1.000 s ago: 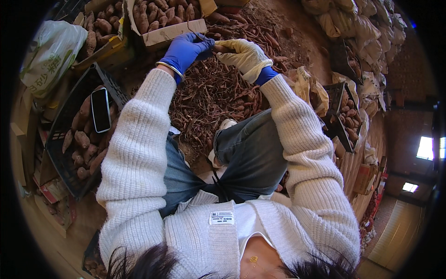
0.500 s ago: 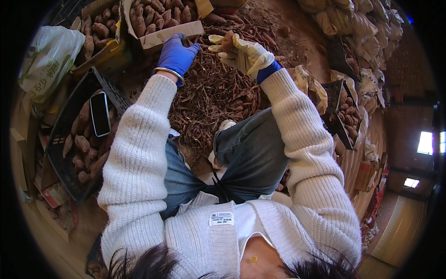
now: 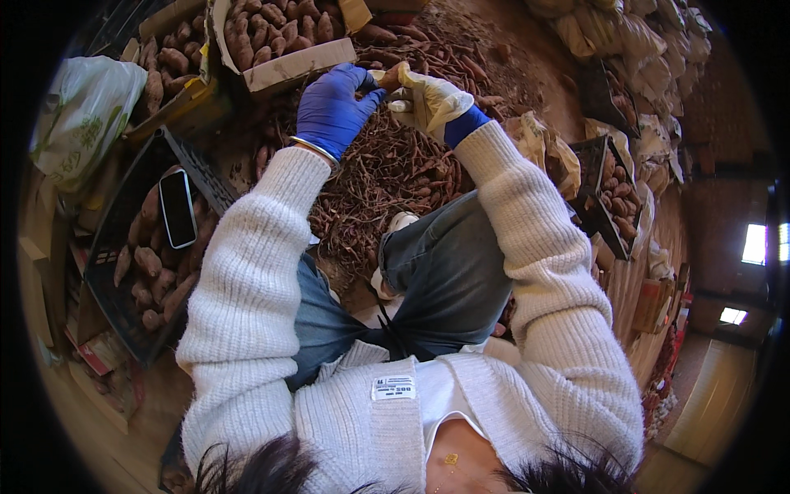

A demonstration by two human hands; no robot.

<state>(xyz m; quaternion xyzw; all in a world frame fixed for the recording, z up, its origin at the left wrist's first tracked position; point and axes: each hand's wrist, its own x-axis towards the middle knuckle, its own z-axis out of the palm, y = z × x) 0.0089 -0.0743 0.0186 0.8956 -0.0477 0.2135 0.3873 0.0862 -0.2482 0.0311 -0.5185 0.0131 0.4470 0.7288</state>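
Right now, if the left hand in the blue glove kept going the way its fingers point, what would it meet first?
The left hand points toward the right hand, so it would first meet the small sweet potato held between them; depth is hard to judge.

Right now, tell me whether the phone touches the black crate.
Touching. The head view shows the phone lying flat on the black crate's rim, no gap visible.

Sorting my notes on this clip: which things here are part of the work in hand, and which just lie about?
In use: left hand, right hand, sweet potato held between them, root pile, cardboard box.
Lying about: phone, plastic bag, black crate.
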